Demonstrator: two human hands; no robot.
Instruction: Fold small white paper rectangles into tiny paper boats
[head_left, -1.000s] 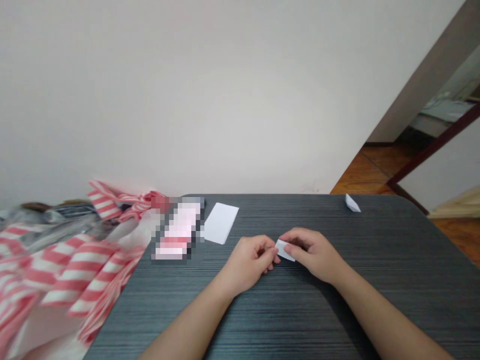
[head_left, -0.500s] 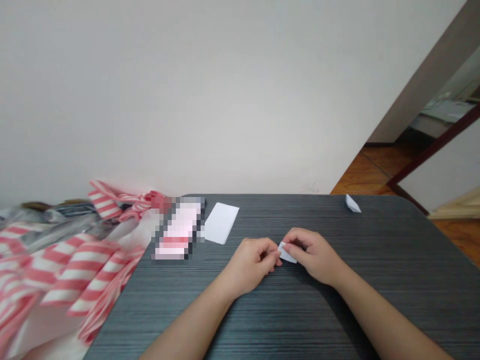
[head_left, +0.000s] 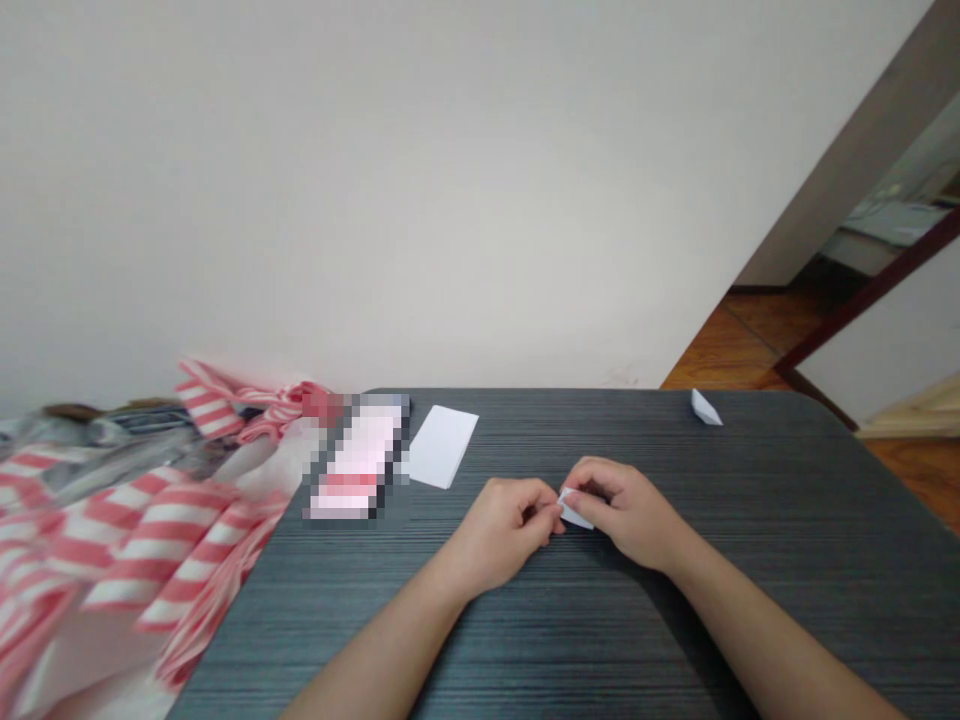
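Observation:
Both my hands meet over the middle of the dark grey table [head_left: 675, 640]. Between them is a small folded piece of white paper [head_left: 576, 514]. My left hand [head_left: 504, 530] pinches its left end with curled fingers. My right hand [head_left: 624, 510] is curled over its right part, thumb and fingers pressed on it. Most of the paper is hidden by my fingers.
A flat white sheet of paper [head_left: 442, 445] lies at the table's back left, next to a blurred pink and white object [head_left: 352, 460]. A small folded white paper shape [head_left: 705, 407] sits at the back right edge. Red and white striped cloth [head_left: 135, 540] drapes left of the table.
My hands have closed in on the small paper, and less of it shows now than a second ago. Nothing else has moved.

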